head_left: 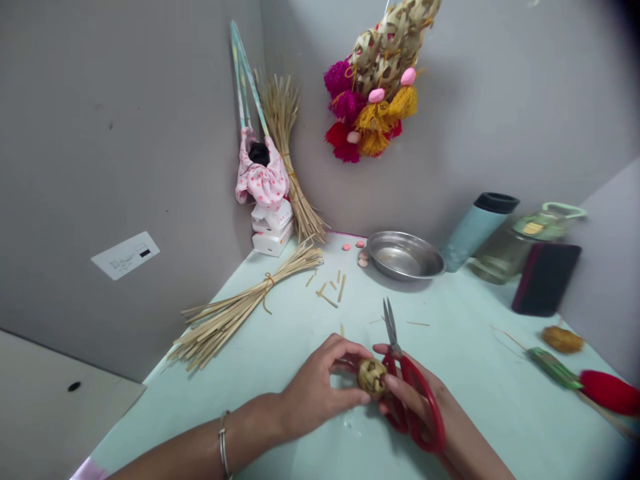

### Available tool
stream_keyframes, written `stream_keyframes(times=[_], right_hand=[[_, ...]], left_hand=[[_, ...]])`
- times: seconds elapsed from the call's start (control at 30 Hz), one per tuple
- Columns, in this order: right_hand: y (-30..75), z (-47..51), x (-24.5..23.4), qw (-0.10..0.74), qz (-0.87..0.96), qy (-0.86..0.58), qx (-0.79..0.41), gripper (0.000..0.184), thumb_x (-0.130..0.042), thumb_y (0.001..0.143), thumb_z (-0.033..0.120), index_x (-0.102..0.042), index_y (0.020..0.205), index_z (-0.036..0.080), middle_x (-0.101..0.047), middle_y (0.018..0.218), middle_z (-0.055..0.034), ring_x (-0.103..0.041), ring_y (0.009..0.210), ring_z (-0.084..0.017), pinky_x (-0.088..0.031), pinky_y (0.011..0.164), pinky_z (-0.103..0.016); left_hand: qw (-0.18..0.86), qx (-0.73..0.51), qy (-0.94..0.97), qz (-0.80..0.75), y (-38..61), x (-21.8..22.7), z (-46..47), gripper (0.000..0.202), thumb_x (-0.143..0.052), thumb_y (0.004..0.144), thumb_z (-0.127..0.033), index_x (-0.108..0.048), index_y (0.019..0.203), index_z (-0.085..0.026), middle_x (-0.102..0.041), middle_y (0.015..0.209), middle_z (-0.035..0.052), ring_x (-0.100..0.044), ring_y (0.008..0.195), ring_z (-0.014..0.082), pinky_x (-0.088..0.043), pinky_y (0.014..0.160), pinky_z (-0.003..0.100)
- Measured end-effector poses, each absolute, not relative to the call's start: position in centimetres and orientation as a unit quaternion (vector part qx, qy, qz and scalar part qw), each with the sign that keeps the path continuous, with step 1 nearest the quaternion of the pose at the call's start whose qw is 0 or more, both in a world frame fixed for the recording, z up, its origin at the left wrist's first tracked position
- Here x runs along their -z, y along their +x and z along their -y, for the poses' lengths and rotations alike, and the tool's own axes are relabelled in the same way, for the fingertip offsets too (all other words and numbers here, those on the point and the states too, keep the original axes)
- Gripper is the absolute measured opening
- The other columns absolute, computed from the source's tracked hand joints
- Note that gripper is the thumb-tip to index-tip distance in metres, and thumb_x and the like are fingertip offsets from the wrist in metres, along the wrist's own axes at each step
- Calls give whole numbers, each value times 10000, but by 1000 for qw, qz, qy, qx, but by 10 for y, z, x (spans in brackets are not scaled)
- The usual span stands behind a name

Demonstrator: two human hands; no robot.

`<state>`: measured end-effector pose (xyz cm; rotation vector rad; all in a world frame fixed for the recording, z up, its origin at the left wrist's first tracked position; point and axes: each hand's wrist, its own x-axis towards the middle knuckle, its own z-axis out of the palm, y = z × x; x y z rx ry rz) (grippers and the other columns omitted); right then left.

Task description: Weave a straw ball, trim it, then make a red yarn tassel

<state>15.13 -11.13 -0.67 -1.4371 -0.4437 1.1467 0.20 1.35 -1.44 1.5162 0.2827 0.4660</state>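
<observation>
My left hand pinches a small woven straw ball between thumb and fingers, low over the pale green table. My right hand is closed round red-handled scissors, whose grey blades point up and away from me. The right fingertips also touch the ball's right side. A thin bracelet sits on my left wrist.
A tied bundle of straw strips lies at the left, with cut straw bits near the middle. At the back stand a metal bowl, a teal tumbler and a glass jar. Red and yellow tassels lie right.
</observation>
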Motion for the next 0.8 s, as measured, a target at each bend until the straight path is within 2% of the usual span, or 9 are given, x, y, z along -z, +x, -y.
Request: stream_keyframes(times=[0.17, 0.3, 0.43, 0.57, 0.7, 0.8], right_hand=[[152, 111, 9, 587, 200, -624, -476, 701, -799, 683, 557, -531, 1215, 185, -683, 747, -28, -639, 536, -182, -435, 501, -291], [154, 110, 11, 586, 232, -630, -453, 673, -829, 635, 542, -582, 1164, 207, -679, 774, -20, -623, 552, -187, -456, 523, -314], [153, 112, 9, 578, 221, -635, -462, 668, -829, 634, 522, -611, 1182, 208, -712, 836, -38, -647, 681, -209, -487, 645, -334], [150, 114, 1, 586, 194, -606, -501, 680, -809, 677, 507, -588, 1243, 203, -719, 935, -65, -653, 717, -202, -491, 685, -343], [148, 114, -6, 578, 184, -606, -516, 679, -803, 698, 499, -573, 1272, 220, -709, 923, -50, -656, 738, -203, -483, 658, -319], [149, 113, -6, 575, 188, -627, -491, 661, -793, 705, 523, -576, 1253, 224, -688, 830, -29, -632, 658, -190, -455, 575, -297]], left_hand=[[626, -227, 731, -147, 2, 11, -12, 417, -759, 706, -142, -660, 1104, -220, -553, 1076, 57, -567, 948, 182, -461, 939, 347], [608, -222, 749, -143, 0, 8, -10, 449, -743, 701, -108, -667, 1120, -252, -550, 1118, 57, -554, 997, 193, -450, 953, 345], [619, -232, 739, -130, -1, 8, -12, 499, -793, 715, -219, -633, 1187, -254, -567, 1166, 65, -554, 1081, 215, -428, 999, 351], [637, -226, 726, -123, -1, 8, -14, 487, -788, 743, -317, -631, 1194, -224, -597, 1171, 78, -564, 1109, 225, -421, 1018, 354], [669, -203, 702, -135, 0, 9, -13, 459, -781, 751, -333, -630, 1162, -194, -635, 1161, 90, -581, 1124, 235, -424, 1027, 366], [714, -191, 660, -136, 0, 9, -12, 469, -789, 745, -315, -597, 1151, -183, -639, 1178, 96, -597, 1128, 236, -428, 1033, 373]])
